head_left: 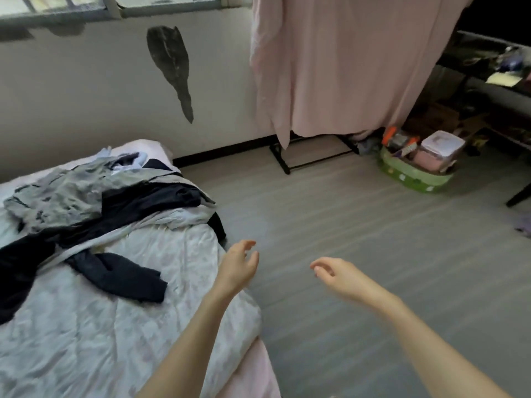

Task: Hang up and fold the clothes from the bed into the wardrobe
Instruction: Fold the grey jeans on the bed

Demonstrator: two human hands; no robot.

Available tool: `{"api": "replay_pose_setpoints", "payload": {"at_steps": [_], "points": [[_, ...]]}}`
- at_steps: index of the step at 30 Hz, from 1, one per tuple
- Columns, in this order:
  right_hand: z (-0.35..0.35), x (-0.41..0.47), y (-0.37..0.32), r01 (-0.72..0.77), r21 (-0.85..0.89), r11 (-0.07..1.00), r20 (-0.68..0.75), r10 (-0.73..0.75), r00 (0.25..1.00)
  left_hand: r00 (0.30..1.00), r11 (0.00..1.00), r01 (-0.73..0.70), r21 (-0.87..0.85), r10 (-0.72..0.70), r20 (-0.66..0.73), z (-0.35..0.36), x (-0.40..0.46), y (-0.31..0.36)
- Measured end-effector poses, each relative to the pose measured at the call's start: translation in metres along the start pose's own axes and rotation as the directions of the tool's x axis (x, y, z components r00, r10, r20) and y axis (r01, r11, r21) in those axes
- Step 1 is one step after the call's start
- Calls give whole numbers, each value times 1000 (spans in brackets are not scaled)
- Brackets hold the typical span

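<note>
A heap of clothes lies on the bed [86, 340] at the left: a grey patterned garment [63, 193] on top, dark navy garments [123, 274] spread below it and a pale blue piece [178, 218] at the bed's edge. My left hand [238, 265] hovers over the bed's right edge, fingers loosely curled, holding nothing. My right hand [333, 274] hangs over the floor, also empty with relaxed fingers. A fabric wardrobe with a pink cover [344, 67] stands at the back on a black frame [287, 162].
Grey plank floor [344, 254] stretches between bed and wardrobe. A green basket [413, 179] with boxes sits right of the wardrobe. A dark desk [494, 81] with clutter stands at the far right, and a small purple item [523, 225] lies on the floor.
</note>
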State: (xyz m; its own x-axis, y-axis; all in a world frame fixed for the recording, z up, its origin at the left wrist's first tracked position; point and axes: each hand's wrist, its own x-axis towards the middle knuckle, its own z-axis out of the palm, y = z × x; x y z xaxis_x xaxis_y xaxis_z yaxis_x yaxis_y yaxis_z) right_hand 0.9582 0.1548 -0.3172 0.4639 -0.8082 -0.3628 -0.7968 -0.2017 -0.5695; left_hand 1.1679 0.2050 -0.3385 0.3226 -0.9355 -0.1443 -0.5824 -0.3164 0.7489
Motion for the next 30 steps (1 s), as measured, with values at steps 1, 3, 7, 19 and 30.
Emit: {"api": "replay_pose_setpoints", "payload": {"at_steps": [1, 3, 7, 19, 30], "points": [[-14, 12, 5, 3, -9, 1000, -10, -3, 1000, 1000, 1000, -15, 12, 15, 18, 7, 8, 10], [-35, 43, 8, 31, -16, 999, -10, -31, 999, 1000, 1000, -5, 14, 5, -7, 10, 24, 20], [-36, 100, -15, 158, 17, 987, 73, -159, 985, 978, 992, 127, 11, -123, -169, -13, 47, 4], [-12, 346, -155, 355, -19, 935, 285, -335, 898, 842, 910, 395, -123, -413, -347, -133, 208, -108], [56, 512, -327, 565, -93, 820, 509, -449, 735, 599, 684, 681, -262, -726, -339, -269, 302, -244]]}}
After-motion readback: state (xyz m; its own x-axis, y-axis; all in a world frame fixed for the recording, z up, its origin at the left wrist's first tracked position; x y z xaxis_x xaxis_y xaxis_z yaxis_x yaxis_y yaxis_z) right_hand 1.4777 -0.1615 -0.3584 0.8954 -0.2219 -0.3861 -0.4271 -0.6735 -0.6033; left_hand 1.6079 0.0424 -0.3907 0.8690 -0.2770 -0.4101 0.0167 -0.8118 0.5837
